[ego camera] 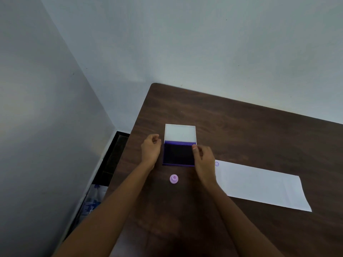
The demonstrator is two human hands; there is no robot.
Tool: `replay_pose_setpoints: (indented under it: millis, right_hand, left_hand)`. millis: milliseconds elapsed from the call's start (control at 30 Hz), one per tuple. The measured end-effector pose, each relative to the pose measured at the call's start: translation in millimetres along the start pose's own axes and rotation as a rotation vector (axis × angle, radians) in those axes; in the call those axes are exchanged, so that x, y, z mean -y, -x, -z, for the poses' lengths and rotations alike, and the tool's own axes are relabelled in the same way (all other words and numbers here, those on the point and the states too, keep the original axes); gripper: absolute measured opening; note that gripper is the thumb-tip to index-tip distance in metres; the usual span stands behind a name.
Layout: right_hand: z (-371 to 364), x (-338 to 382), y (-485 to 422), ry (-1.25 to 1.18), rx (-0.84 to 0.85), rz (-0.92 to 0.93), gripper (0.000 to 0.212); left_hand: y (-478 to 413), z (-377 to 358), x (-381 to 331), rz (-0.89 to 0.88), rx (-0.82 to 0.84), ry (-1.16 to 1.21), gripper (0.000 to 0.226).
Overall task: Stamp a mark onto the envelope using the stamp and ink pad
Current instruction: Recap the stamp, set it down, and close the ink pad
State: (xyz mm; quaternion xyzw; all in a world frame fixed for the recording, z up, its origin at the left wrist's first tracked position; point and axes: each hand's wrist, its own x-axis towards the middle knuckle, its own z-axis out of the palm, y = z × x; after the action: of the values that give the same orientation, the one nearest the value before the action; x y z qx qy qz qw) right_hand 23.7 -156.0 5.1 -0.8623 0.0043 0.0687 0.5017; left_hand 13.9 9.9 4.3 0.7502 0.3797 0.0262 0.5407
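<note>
An ink pad (178, 153) with a purple case and dark pad lies open on the brown table (241, 127); its clear lid (180, 133) is folded back behind it. My left hand (150, 148) is beside the pad's left edge, fingers curled, holding nothing. My right hand (203, 160) rests at the pad's right edge, thumb tip touching the case's corner. A small round lilac stamp (174, 179) stands upright on the table just in front of the pad, between my forearms. A long white envelope (259, 184) lies to the right, with a small purple mark (217, 163) at its far left corner.
The table's left edge runs close to my left arm, with a gap down to the floor beside a grey wall (46, 108). The table's far edge meets the back wall.
</note>
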Motion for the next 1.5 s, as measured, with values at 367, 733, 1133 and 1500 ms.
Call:
replay_pose_setpoints:
  millis: [367, 733, 1133, 1500]
  right_hand:
    - [-27, 2, -54, 0.205, 0.104, -0.100, 0.046]
    - [-3, 22, -60, -0.046, 0.046, -0.127, 0.040]
    - [25, 10, -2, 0.221, 0.068, 0.206, 0.024]
    - [8, -21, 25, 0.250, 0.123, 0.147, 0.032]
  left_hand:
    - [-19, -31, -19, -0.036, 0.072, 0.017, 0.030]
    - [-15, -19, -26, -0.015, 0.052, 0.081, 0.037]
    - [43, 3, -2, -0.097, 0.030, 0.132, 0.022]
    - [62, -7, 34, -0.261, 0.003, -0.141, 0.030]
